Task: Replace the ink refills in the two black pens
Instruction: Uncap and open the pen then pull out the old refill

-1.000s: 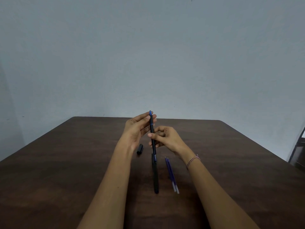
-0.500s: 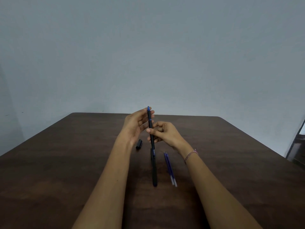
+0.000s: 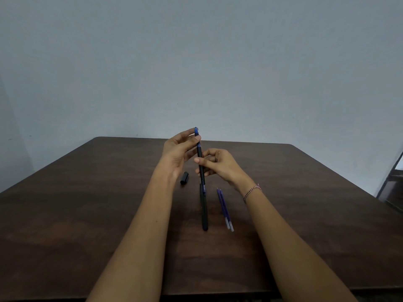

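A black pen (image 3: 200, 159) with a blue top end stands nearly upright above the table. My left hand (image 3: 180, 150) pinches its blue top end. My right hand (image 3: 218, 164) grips the black barrel lower down, fingers curled round it. A second black pen (image 3: 204, 211) lies lengthwise on the dark wooden table (image 3: 87, 203) just below the held one. Two purple refills (image 3: 224, 209) lie side by side to its right. A small black cap (image 3: 184, 178) lies to the left, under my left wrist.
The table's far edge meets a plain grey wall. A dark piece of furniture (image 3: 392, 182) stands past the table's right edge. My right wrist wears a thin bracelet (image 3: 251, 191).
Both hands and the held pen sit slightly higher and further from me in view. My left fingertips have closed on the pen's blue top end.
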### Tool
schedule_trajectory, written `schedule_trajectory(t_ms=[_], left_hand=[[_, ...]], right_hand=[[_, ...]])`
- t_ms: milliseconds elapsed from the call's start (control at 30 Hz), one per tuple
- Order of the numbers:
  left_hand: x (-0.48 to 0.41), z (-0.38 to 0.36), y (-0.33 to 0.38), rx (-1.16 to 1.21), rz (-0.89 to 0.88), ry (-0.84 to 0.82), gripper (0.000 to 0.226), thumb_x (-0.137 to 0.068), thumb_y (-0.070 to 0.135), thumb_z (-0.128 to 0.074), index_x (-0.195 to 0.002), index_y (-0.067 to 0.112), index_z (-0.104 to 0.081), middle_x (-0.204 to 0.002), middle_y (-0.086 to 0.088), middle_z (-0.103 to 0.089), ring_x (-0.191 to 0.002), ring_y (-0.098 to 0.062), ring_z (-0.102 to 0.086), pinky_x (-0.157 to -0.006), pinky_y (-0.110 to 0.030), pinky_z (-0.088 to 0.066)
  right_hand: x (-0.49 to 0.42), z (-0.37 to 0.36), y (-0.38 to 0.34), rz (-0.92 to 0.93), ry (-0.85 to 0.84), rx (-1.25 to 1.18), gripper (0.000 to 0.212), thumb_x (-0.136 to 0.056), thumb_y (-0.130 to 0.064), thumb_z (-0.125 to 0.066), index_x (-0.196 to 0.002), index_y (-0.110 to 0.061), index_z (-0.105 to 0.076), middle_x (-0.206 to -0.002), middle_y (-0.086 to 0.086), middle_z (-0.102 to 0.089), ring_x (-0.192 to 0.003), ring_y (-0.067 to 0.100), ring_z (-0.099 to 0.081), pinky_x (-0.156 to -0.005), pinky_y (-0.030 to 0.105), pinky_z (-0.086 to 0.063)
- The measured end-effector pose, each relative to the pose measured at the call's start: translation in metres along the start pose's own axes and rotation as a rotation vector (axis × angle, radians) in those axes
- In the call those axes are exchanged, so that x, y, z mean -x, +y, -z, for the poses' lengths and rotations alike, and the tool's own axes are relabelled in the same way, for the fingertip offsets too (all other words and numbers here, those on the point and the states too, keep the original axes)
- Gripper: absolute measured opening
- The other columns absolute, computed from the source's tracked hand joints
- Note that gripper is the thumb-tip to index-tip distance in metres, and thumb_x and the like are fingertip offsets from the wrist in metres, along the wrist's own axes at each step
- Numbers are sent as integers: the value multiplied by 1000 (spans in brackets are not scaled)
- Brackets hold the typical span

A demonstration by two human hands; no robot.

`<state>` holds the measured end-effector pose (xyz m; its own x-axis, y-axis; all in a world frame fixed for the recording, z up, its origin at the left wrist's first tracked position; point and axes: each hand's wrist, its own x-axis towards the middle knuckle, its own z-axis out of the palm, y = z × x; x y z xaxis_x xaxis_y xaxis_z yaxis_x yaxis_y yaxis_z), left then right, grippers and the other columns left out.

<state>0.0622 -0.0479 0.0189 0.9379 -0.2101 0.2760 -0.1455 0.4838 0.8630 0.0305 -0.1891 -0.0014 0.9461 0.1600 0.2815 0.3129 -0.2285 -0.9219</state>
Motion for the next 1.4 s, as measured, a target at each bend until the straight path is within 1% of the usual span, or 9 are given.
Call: schedule_trajectory(t_ms=[100, 267, 400, 500, 633, 767, 967, 1167, 1400], left_hand=[[0, -1, 1, -7, 5, 14, 21, -77, 2, -70, -94, 14, -70, -82, -1, -63, -77, -14, -62, -73, -24, -56], [1, -2, 2, 34, -11, 61, 19, -78, 0, -69, -93, 12, -69, -84, -1, -65, -74, -13, -62, -65, -20, -55], [2, -2, 4, 69, -20, 112, 16, -80, 4, -70, -94, 11, -69, -82, -2, -66, -72, -15, -63, -65, -22, -56], [3, -1, 5, 99, -18, 138, 15, -79, 5, -70, -92, 12, -69, -84, -3, -67, -74, -14, -64, -64, -22, -56], [3, 0, 6, 132, -17, 183, 13, -78, 6, -71, -86, 16, -69, -82, 0, -69, -74, -11, -66, -63, -22, -54], [4, 1, 9, 194, -21, 229, 13, -77, 7, -72, -84, 18, -68, -77, 4, -71, -72, -9, -67, -63, -22, -55], [6, 0, 10, 244, -33, 252, 12, -79, 7, -70, -86, 16, -66, -82, -1, -68, -72, -11, -65, -67, -22, -55], [6, 1, 10, 312, -73, 279, 11, -81, 4, -68, -86, 14, -66, -78, -1, -69, -70, -12, -65, -68, -23, -56], [4, 2, 10, 306, -117, 277, 11, -82, 5, -67, -87, 15, -66, -77, 1, -70, -71, -13, -66, -70, -24, -56]], right_hand=[[-1, 0, 1, -1, -9, 15, 14, -84, -24, -69, -91, -14, -62, -72, 5, -74, -70, 13, -72, -59, 18, -54], [-2, 1, 4, -15, -22, 27, 16, -84, -25, -70, -91, -14, -61, -71, 5, -74, -72, 14, -72, -61, 20, -55], [-3, 0, 5, -16, -41, 53, 15, -83, -26, -70, -88, -15, -61, -70, 4, -74, -70, 12, -72, -60, 19, -55], [-3, 0, 6, -17, -58, 59, 15, -83, -26, -70, -88, -15, -62, -70, 4, -74, -70, 11, -72, -62, 20, -56], [-3, 0, 6, -26, -70, 70, 15, -83, -26, -70, -87, -14, -62, -68, 3, -74, -69, 10, -71, -64, 21, -58], [-2, -2, 6, -31, -81, 80, 15, -83, -26, -71, -86, -14, -62, -66, 1, -73, -68, 10, -71, -62, 19, -57], [-1, -2, 5, -28, -98, 98, 13, -83, -27, -70, -84, -17, -62, -66, -1, -73, -69, 9, -71, -62, 18, -56], [-1, -3, 5, -31, -115, 117, 13, -84, -28, -70, -84, -17, -62, -68, -1, -74, -70, 9, -71, -60, 17, -54], [0, -3, 5, -30, -130, 131, 13, -85, -26, -69, -86, -16, -61, -68, -2, -73, -69, 8, -70, -60, 16, -53]])
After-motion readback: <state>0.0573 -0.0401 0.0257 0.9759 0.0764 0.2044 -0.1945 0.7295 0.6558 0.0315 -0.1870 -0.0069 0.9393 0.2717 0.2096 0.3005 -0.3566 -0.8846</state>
